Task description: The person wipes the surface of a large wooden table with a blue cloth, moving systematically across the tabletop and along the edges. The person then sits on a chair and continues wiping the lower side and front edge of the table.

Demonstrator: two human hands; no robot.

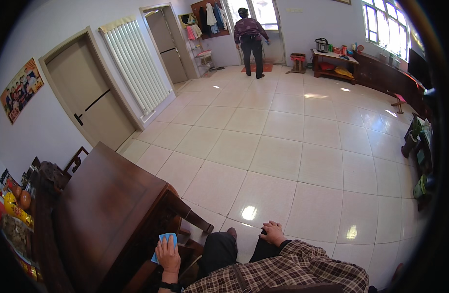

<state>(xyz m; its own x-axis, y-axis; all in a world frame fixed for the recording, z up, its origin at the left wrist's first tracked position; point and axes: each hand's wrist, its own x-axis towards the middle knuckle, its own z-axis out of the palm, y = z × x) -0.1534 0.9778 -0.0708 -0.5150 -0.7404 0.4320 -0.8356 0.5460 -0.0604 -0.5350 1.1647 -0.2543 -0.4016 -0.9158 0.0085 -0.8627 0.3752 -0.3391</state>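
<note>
My left hand (168,256) holds a folded light-blue cloth (168,238) against the carved side of a dark wooden table (114,208), just below its top edge. A dark band is on that wrist. Bare of any object, my right hand (272,232) rests with spread fingers on my right knee, which is in dark trousers. The sleeve on that side is brown plaid. One table leg (195,216) reaches the tiles beside my left knee.
Tall yellow and brown vases (17,208) stand beyond the table at left. A person (249,40) stands at the far door, back turned, a small blue thing in one hand. A low table (334,58) holds a pressure cooker (322,44). Plants (415,128) line the right side.
</note>
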